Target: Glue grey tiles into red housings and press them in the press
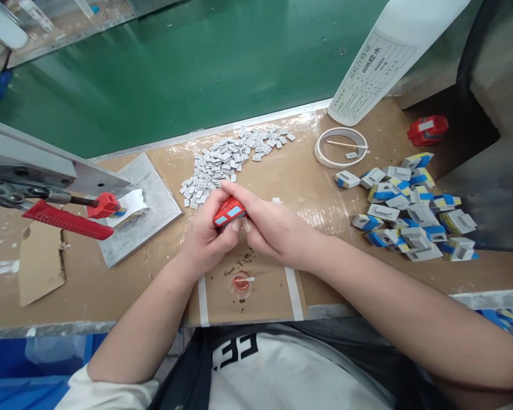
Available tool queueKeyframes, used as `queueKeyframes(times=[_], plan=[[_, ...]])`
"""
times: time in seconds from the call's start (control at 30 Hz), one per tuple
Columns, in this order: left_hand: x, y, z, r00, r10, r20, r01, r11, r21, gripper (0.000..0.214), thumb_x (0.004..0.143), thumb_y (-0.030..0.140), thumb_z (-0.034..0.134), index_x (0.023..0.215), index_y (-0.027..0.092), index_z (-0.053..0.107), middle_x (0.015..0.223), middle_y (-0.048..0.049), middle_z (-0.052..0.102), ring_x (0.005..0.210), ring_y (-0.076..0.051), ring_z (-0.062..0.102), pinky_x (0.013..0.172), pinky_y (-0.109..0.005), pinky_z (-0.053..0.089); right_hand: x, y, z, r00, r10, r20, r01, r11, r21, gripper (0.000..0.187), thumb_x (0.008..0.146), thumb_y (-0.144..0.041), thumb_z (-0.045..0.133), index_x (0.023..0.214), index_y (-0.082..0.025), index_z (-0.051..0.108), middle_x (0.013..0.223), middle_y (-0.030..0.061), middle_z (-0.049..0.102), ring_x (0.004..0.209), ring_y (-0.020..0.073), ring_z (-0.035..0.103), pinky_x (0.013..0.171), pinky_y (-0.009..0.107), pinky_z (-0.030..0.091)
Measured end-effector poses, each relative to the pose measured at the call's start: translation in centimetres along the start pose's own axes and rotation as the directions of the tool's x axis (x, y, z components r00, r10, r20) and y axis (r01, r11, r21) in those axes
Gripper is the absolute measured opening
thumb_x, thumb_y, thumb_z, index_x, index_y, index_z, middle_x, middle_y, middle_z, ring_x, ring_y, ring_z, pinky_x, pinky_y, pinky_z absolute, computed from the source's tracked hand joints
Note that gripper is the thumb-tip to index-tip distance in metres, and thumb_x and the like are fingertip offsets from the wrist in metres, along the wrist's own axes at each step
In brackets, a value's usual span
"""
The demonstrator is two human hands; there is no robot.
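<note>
While both forearms reach across the brown-covered tabletop [312, 188], a white shirt [290, 370] shows bold black lettering, of which only E-like shapes can be made out. Near the far edge stands a large white bottle [404, 51]; its label reads "608胶水", the finer rows being too small to make out. The left hand [205, 236] and right hand [280, 228] meet, their grip closed around a red piece [229, 212] with pale blue panels, held over the middle of the tabletop. The step in hand looks like pressing or adjusting that piece between thumbs and fingers; the next move seems to call for a steady two-handed hold. Nearer the body sits a clear cup [240, 294] with something reddish inside. Loose grey tiles [222, 159], smallest of all, bear marks too tiny to read.
</note>
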State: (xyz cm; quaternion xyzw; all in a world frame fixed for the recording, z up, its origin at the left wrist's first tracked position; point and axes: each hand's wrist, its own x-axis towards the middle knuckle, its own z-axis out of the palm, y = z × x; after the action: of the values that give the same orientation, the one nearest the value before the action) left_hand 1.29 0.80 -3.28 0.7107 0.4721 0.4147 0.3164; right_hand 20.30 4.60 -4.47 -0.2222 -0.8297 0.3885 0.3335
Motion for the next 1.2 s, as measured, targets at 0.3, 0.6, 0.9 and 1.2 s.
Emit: queueKeyframes(times=[0.3,0.6,0.9,1.2], plan=[[0.4,0.0,-0.2,0.987,-0.125,0.099,0.148,0.95,-0.273,0.044,0.101,0.05,0.062,0.135,0.021,0.059,0.111,-0.007,0.07,0.094,-0.02,0.067,0.085,-0.034,0.056,0.1,0.1,-1.3,0.992,-0.086,0.087,0.093,0.993,-0.077,0.069,0.112,-0.022,0.027,0.172,-0.016,-0.005,0.137,0.0152,0.065,0.115,0.0236,0.067,0.099,0.041,0.059],[0.2,-0.1,-0.6,0.986,-0.117,0.12,0.139,0.972,-0.19,0.051,0.102,0.052,0.06,0.14,0.02,0.062,0.127,-0.0109,0.073,0.112,-0.026,0.07,0.099,-0.038,0.056,0.1,0.2,-1.1,0.991,-0.1,0.09,0.112,0.982,-0.152,0.07,0.112,-0.025,0.03,0.171,-0.013,-0.005,0.132,0.0162,0.067,0.113,0.0253,0.067,0.096,0.04,0.059],[0.5,0.7,-1.0,0.983,-0.138,0.124,0.134,0.99,0.041,0.044,0.103,0.049,0.057,0.134,0.018,0.067,0.123,-0.0103,0.075,0.11,-0.027,0.069,0.098,-0.038,0.053,0.0,0.9,-0.8,0.992,-0.116,0.044,0.121,0.985,-0.127,0.064,0.111,-0.025,0.031,0.171,-0.015,0.01,0.13,0.016,0.069,0.11,0.0251,0.069,0.092,0.04,0.059],[1.7,-0.4,-0.6,0.859,-0.446,0.25,0.478,0.528,-0.702,0.037,0.096,0.054,0.059,0.113,0.021,0.06,0.066,0.0039,0.057,0.043,-0.007,0.03,0.045,-0.02,0.026,0.0,-2.6,-3.1,0.994,0.044,-0.103,-0.073,0.951,-0.299,0.04,0.108,-0.042,0.047,0.135,-0.014,0.056,0.102,0.0088,0.071,0.082,0.0197,0.064,0.071,0.031,0.046]])
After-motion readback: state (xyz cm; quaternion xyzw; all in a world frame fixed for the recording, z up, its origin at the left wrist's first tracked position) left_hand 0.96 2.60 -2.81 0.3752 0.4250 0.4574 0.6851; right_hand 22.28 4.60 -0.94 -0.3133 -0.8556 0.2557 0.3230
